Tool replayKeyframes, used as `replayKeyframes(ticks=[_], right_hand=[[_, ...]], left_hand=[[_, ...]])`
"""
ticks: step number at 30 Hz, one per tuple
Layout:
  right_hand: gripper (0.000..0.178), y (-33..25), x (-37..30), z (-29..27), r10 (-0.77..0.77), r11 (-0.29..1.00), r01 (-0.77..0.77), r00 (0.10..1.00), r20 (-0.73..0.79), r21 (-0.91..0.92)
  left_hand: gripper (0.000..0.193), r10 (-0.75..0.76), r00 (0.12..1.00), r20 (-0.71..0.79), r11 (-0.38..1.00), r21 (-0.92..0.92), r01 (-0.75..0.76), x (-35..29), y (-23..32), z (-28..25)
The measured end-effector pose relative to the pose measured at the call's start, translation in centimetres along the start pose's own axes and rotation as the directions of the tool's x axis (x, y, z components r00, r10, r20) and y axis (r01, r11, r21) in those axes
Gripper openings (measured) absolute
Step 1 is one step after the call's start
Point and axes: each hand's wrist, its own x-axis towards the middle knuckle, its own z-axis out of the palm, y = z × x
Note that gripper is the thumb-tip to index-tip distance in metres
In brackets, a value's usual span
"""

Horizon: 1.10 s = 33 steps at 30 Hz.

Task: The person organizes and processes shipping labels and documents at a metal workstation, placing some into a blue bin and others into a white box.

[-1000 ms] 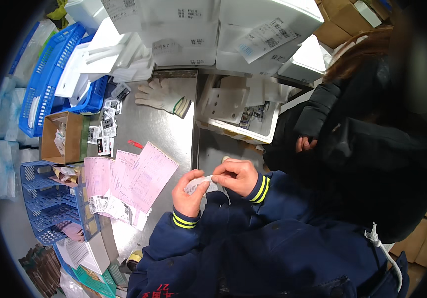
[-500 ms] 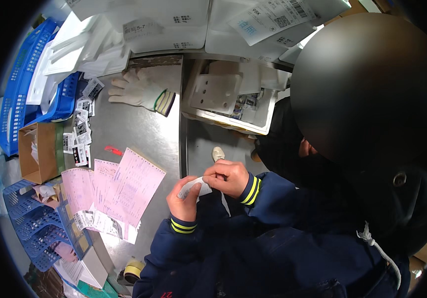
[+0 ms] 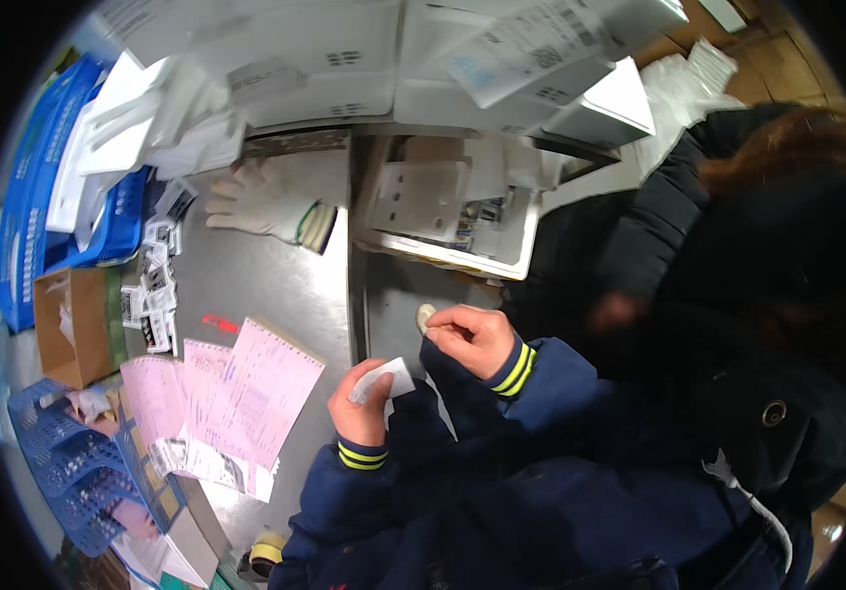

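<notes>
My left hand point(image 3: 357, 411) is closed round a small white paper label point(image 3: 383, 382), the thumb lying across its face. Faint grey print shows on the label. To its right and a little farther off, my right hand point(image 3: 475, 339) is apart from the label, thumb and forefinger drawn together in a pinch. Whether anything small is between those fingertips cannot be made out. Below them, a thin white strip point(image 3: 440, 408) runs down against my dark clothing.
On the metal table point(image 3: 285, 295) at left lie pink printed forms point(image 3: 261, 388), a red cutter point(image 3: 219, 323), a white glove point(image 3: 263, 202) and small printed packets point(image 3: 155, 280). A foam box point(image 3: 482, 258) stands beyond my hands. Close at my right is a person in a dark coat point(image 3: 737, 295).
My right hand has come away from the label and moved to the right. My left hand keeps the label, which now shows more of its surface. The neighbouring person has leaned away.
</notes>
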Motion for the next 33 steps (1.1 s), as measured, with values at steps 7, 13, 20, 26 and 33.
replayKeyframes(ticks=[7, 13, 20, 26, 33], right_hand=[[0.012, -10.6, 0.5, 1.7, 0.039, 0.916, -0.221, 0.879, 0.475, 0.335], [0.015, -18.8, 0.3, 3.1, -0.702, 0.338, -0.406, 0.492, 0.515, 0.849], [0.029, -20.4, -2.8, 8.2, -0.855, -0.124, -0.438, 0.502, 0.129, 0.89], [0.017, -21.0, -3.5, 7.0, -0.836, 0.028, -0.375, 0.499, 0.227, 0.927], [0.016, -23.5, -3.4, 7.2, -0.894, 0.055, -0.404, 0.388, 0.226, 0.913]], left_hand=[[0.023, 0.05, 0.996, -0.075, 0.997, -0.055, -0.054, -1.1, -1.2, -3.5], [0.022, 0.007, 0.996, -0.084, 0.999, -0.035, -0.01, -2.2, -2.4, -5.3], [0.024, -0.073, 0.99, -0.121, 0.99, -0.133, 0.056, -3.6, -3.8, -8.0], [0.024, -0.036, 0.994, -0.099, 0.995, -0.098, 0.026, -4.5, -1.9, -7.4], [0.021, -0.072, 0.99, -0.123, 0.99, -0.126, 0.057, -5.5, -1.1, -8.2]])
